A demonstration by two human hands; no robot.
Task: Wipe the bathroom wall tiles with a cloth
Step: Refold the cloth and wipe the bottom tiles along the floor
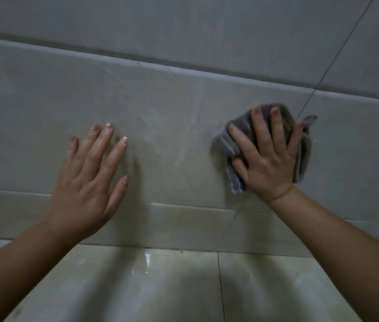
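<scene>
The right hand (268, 159) presses the grey cloth (230, 142) (bunched beneath its spread fingers) against the wall tiles (172, 126).

Down low there's a pale glossy ledge (172, 287), looks wet. A few water drops (145, 263) shine on it.

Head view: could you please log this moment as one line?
right hand presses cloth on wall tiles | left hand flat on tiles

No readable text, labels, brands or numbers anywhere on tiles, cloth or other surfaces
</scene>
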